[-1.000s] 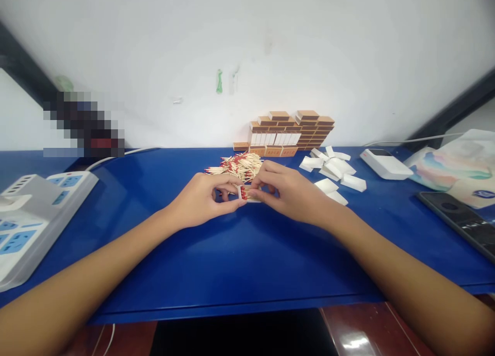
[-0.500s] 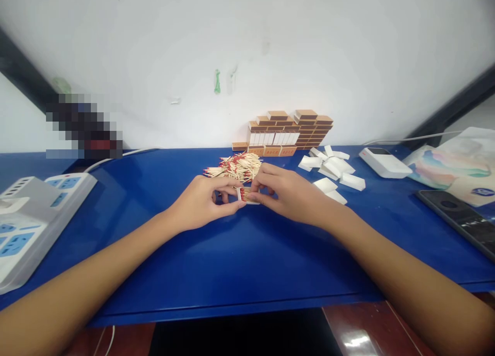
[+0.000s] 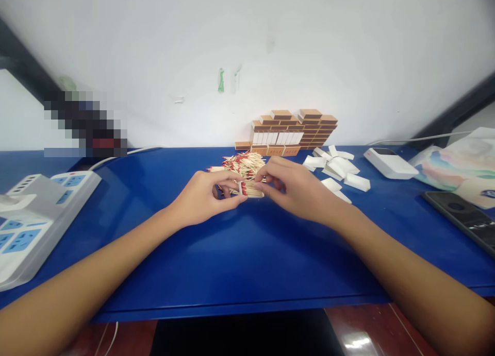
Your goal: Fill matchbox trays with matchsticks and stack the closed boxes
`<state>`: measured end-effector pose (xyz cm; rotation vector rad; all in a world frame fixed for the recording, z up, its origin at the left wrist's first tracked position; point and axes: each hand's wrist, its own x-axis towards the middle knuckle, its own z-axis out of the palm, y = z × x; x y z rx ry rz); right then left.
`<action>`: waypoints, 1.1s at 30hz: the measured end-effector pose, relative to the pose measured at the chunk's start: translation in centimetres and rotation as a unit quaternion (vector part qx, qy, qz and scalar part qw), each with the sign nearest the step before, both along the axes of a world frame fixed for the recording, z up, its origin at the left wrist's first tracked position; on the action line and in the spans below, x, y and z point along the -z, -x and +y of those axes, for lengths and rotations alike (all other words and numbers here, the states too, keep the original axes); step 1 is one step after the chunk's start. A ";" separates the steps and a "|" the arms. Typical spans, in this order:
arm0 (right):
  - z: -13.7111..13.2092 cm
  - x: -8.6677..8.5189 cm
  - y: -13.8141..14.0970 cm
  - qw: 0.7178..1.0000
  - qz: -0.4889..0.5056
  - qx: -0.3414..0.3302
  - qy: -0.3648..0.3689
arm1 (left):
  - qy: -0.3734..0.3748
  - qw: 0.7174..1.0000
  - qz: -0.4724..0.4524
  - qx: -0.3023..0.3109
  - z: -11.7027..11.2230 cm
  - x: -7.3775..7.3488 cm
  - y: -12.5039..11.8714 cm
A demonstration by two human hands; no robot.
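Pinching a small tray of matches (image 3: 250, 189) from both ends, I have the left hand (image 3: 203, 197) closed on its near-left end, thumb and forefinger pressed to it, while the right hand (image 3: 296, 188) grips the other end with fingertips curled in. I hold the tray low over the blue table (image 3: 240, 253), just in front of the loose match pile (image 3: 240, 164). Behind that pile stands the stack of brown matchboxes (image 3: 292, 132); right of it lie white empty trays (image 3: 338, 170), and far to its left a power strip (image 3: 34, 212).

Blue table (image 3: 240, 263), loose matches (image 3: 242, 163), stacked matchboxes (image 3: 294, 132), white trays (image 3: 338, 168), power strip (image 3: 34, 212), phone (image 3: 462, 214)
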<state>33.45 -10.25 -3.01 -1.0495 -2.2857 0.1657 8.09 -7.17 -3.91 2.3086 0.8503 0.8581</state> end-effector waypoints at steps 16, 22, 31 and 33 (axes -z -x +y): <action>1.0 -0.1 -0.5 0.993 0.036 0.116 -0.012 | 0.018 0.995 -0.055 -0.076 0.6 0.1 0.3; 1.4 1.1 -0.4 0.988 0.051 0.117 0.082 | -0.033 0.987 -0.089 -0.129 1.6 -1.0 0.9; 1.2 2.5 2.8 0.977 -0.021 0.166 0.129 | -0.038 0.987 -0.058 -0.145 1.7 -0.4 0.7; 1.2 2.3 2.9 0.975 -0.031 0.170 0.143 | -0.042 0.988 -0.050 -0.143 1.6 -0.3 0.6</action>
